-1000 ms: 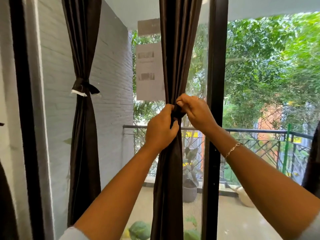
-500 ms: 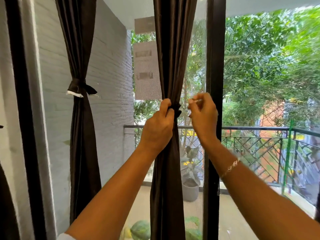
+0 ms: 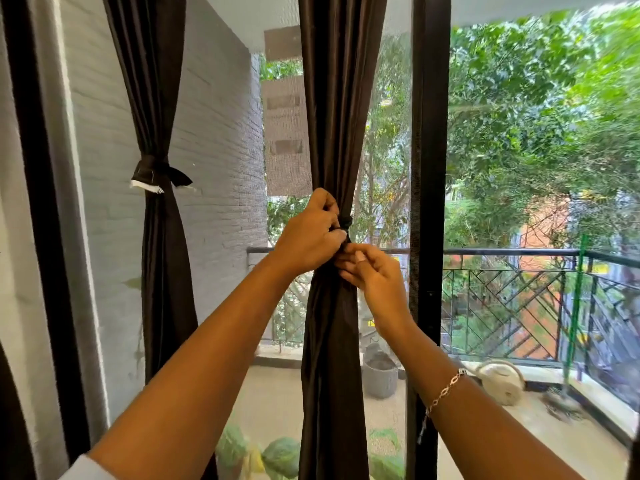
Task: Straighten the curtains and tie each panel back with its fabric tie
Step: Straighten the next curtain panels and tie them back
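Note:
A dark brown curtain panel (image 3: 334,98) hangs in the middle, gathered at its waist by a dark fabric tie (image 3: 345,222). My left hand (image 3: 308,233) grips the gathered cloth and tie from the left, fingers curled. My right hand (image 3: 370,271) sits just below and right of the knot, its fingers pinching an end of the tie. A second brown panel (image 3: 156,98) hangs at the left, bound by its own knotted tie (image 3: 156,173) with a white frayed end.
A black door frame post (image 3: 429,202) stands right of the middle panel. Another dark frame (image 3: 41,237) runs down the left. Behind the screen lie a balcony railing (image 3: 519,252), a grey pot (image 3: 381,375), a white watering can (image 3: 502,379) and a grey brick wall (image 3: 214,168).
My right hand dropped from beside the knot to just below it and now pinches the tie's end. My left hand stays gripping the gathered panel.

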